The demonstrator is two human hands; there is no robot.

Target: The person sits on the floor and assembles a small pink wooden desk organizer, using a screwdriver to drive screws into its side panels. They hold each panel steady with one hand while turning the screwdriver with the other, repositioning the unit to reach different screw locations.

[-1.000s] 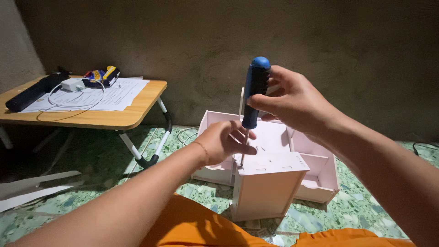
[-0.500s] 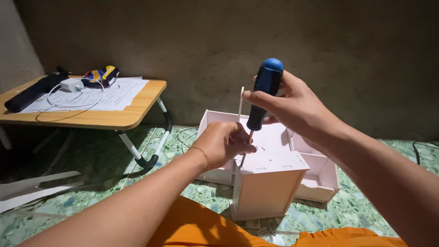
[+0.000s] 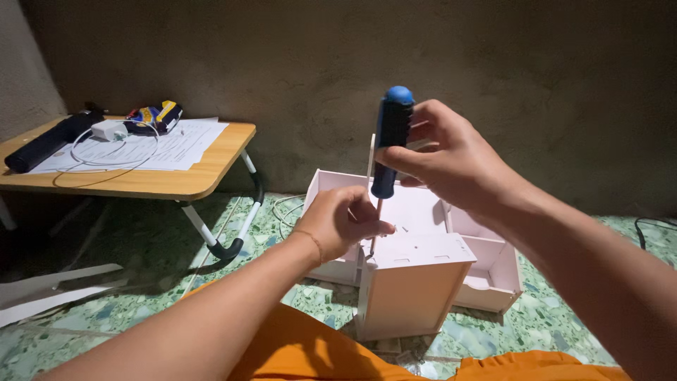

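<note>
My right hand (image 3: 451, 159) grips the blue and black handle of a screwdriver (image 3: 391, 137), held upright with its thin shaft running down to the top edge of a white box panel (image 3: 416, 286). My left hand (image 3: 342, 222) pinches near the screwdriver tip, fingers closed at the corner of the box; a screw there is too small to make out. Behind the box stands a larger white compartment unit (image 3: 486, 271) on the floor.
A low wooden folding table (image 3: 151, 180) stands at the left with papers, a white cable, a black device and a small colourful object. White boards (image 3: 49, 289) lie on the green speckled floor. A rough wall is behind.
The screwdriver has swung from tilted to nearly upright and shifted slightly left. My left hand stays at the tip on the box corner.
</note>
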